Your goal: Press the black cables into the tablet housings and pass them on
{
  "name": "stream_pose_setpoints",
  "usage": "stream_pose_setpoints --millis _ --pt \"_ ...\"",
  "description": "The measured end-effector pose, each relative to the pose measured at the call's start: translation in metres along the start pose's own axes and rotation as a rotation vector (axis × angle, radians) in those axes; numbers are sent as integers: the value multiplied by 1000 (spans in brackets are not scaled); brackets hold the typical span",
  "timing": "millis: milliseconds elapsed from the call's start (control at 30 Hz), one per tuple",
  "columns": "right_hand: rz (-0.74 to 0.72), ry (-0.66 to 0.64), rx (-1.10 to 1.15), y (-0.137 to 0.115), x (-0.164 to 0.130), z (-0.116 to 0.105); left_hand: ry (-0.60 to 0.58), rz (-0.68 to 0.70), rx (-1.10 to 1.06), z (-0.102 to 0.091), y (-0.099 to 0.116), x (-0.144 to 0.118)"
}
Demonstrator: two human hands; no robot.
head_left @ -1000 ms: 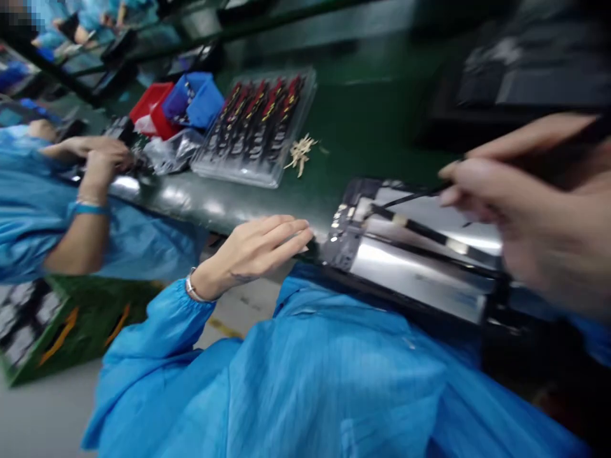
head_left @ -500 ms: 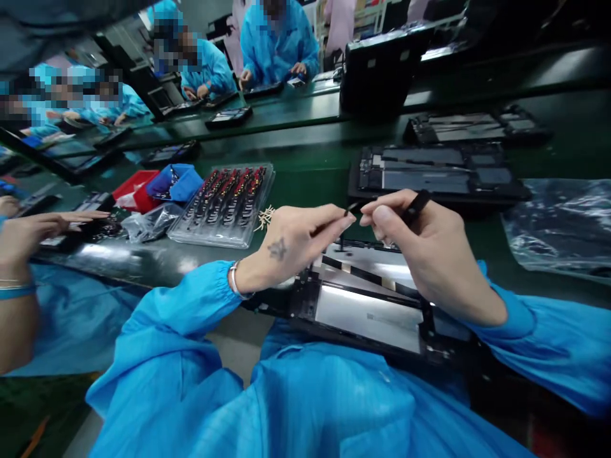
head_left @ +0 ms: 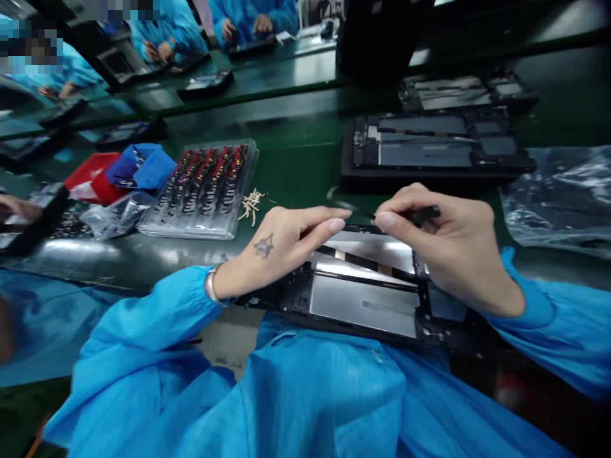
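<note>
My left hand (head_left: 281, 245) is over the left side of an opened tablet-like device (head_left: 363, 308). Its thumb and index finger point right, slightly apart, with nothing visible between them. A slim black tool like tweezers (head_left: 429, 214) lies in my right hand (head_left: 442, 245), pinched between thumb and fingers. The tool's front end is blurred near my left index fingertip. Just above that fingertip shows a small pale curved strip (head_left: 333, 193), smeared by motion. Silvery panels and a dark diagonal ribbon cable (head_left: 363, 262) lie inside the device, whose right part my right hand partly hides.
A clear tray of small parts (head_left: 203, 191), pale strips (head_left: 251, 205), a blue bin (head_left: 150, 166) and a red bin (head_left: 90, 177) are at left. Another opened device (head_left: 424, 149) rests on a black block behind. Plastic bags (head_left: 563, 203) lie right. A co-worker's hand (head_left: 19, 207) is far left.
My left thumb and index finger have parted from their pinch. My right hand with the tool has drawn slightly right, away from the left fingertips. The view has tilted down.
</note>
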State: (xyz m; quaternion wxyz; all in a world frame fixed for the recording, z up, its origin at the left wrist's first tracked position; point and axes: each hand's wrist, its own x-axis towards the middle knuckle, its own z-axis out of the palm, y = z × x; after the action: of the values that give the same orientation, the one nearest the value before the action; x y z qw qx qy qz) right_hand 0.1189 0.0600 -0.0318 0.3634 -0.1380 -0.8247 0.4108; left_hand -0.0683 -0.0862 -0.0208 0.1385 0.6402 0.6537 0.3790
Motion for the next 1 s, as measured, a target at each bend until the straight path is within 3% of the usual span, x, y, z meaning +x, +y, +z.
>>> stream_pose_setpoints --millis 100,200,433,633,800,1000 --pt "22 -120 -171 7 -9 -24 -177 -73 181 -6 -7 -1" --pt "85 -280 -275 21 -19 -45 -224 -98 259 -7 -13 5" --pt "298 -491 -396 38 -16 -64 -286 81 214 6 -23 25" --pt "399 -502 -509 31 0 -61 -267 348 148 19 -42 37" --pt "377 -496 -514 34 4 -58 -372 394 111 25 -47 37" --pt "368 -497 -517 38 2 -60 -452 407 251 24 -41 35"
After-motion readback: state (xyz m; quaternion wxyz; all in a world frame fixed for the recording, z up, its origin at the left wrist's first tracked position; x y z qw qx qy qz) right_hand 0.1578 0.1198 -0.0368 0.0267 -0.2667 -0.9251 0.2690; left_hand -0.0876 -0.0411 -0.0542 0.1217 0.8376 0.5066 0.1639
